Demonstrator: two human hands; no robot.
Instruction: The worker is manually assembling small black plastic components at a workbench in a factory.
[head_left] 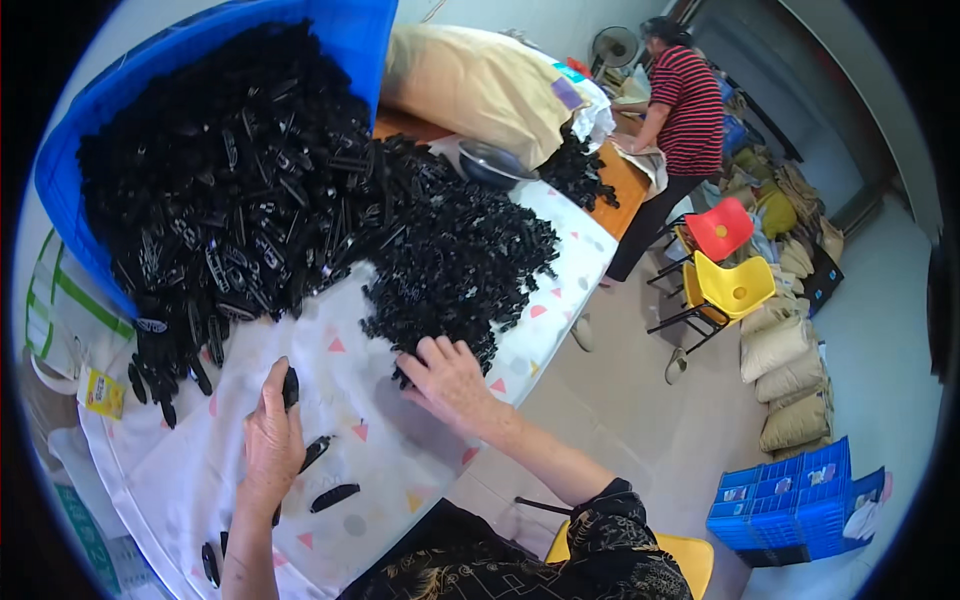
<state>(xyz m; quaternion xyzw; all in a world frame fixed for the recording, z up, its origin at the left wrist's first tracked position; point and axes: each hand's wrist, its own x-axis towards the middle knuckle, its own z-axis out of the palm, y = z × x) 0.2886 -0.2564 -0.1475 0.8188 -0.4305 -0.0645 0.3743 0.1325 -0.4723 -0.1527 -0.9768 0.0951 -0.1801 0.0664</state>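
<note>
My left hand [272, 432] is closed around an oval black plastic piece [291, 387], held upright over the white tablecloth [340, 420]. My right hand [448, 385] has its fingers bent into the near edge of a heap of small black plastic parts [455, 255]; what its fingertips pinch, if anything, is hidden. Beside my left hand lie two loose long black pieces, one [316, 452] close to the wrist and another [335, 497] nearer to me. More black pieces [210, 563] lie by my left forearm, partly covered by it.
A tipped blue bin [60, 190] spills larger black oval pieces [230, 190] at the left. Behind the heap are a metal bowl [495, 163] and a tan sack [470, 85]. A person in a striped shirt [690, 110] stands beyond, near red [722, 230] and yellow chairs [735, 288]. Blue crates [785, 500] sit right.
</note>
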